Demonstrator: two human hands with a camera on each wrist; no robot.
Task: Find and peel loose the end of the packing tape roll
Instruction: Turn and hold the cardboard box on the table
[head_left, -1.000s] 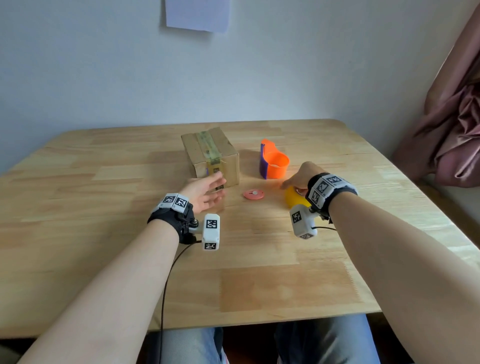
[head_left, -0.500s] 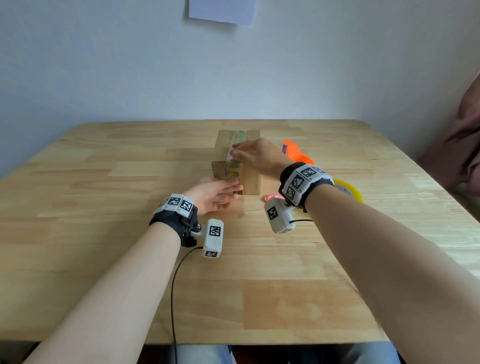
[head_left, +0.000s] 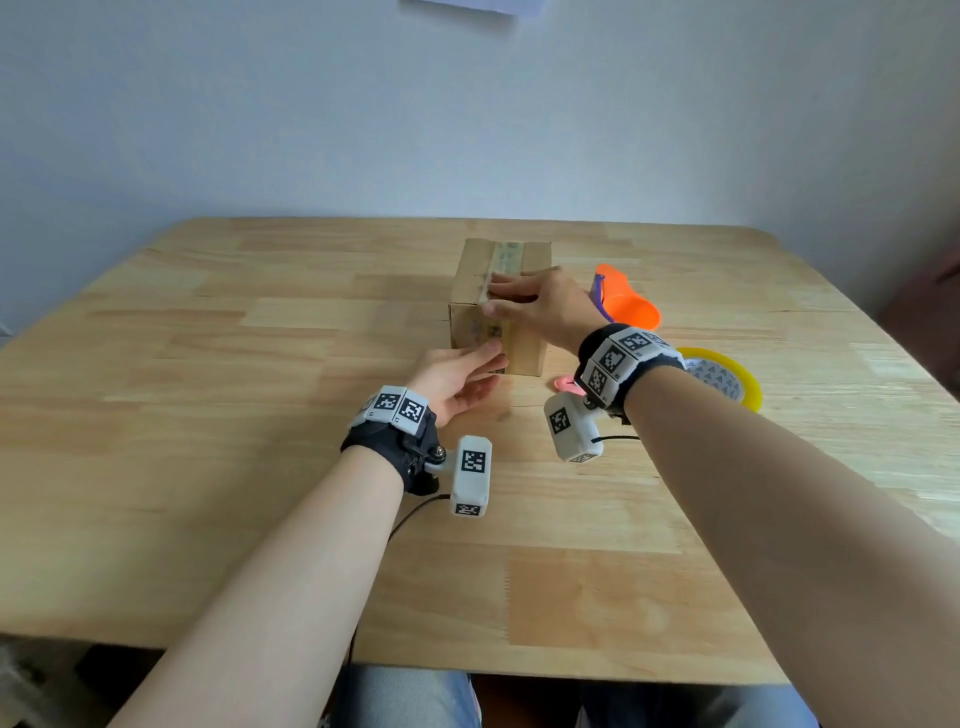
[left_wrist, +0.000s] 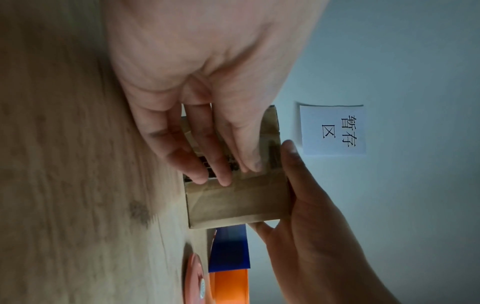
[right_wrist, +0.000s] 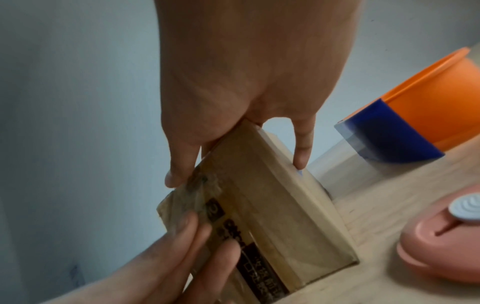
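The yellow packing tape roll (head_left: 727, 376) lies flat on the table at the right, partly hidden behind my right wrist; neither hand touches it. A taped cardboard box (head_left: 519, 254) stands mid-table, end toward me. My right hand (head_left: 540, 306) grips the box from above, fingers (right_wrist: 174, 179) over one top edge and thumb on the other side. My left hand (head_left: 467, 374) is low in front of the box, its straight fingertips (left_wrist: 223, 179) touching the labelled front face (right_wrist: 259, 265).
An orange tape dispenser with a blue part (head_left: 628, 306) lies right of the box. A small pink disc (head_left: 563, 383) sits beside the box's near right corner. A paper note (left_wrist: 332, 129) hangs on the wall. The wooden table (head_left: 208, 364) spreads left and near.
My right hand left the yellow tape roll, moved left and took hold of the box top. The box has turned end-on toward me. My left hand stayed at its front.
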